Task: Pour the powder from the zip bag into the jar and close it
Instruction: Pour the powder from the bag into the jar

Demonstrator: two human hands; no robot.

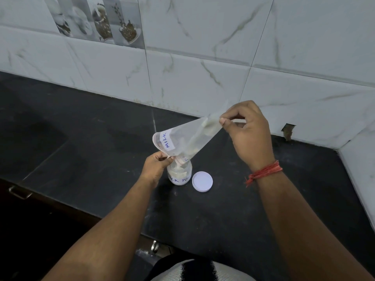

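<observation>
Mid-frame, the right hand [248, 131] pinches the zip bag [189, 137] bottom up high while the left hand [155, 166] pinches its mouth over the jar [179, 175] on the desk [101, 138]. Tap gently; lid [202, 181] waits beside.

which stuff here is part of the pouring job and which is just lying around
Job: zip bag, held by left hand and right hand; jar; white lid.
Lying about: nothing loose; only the black counter, tiled wall and cabinet handle.
</observation>
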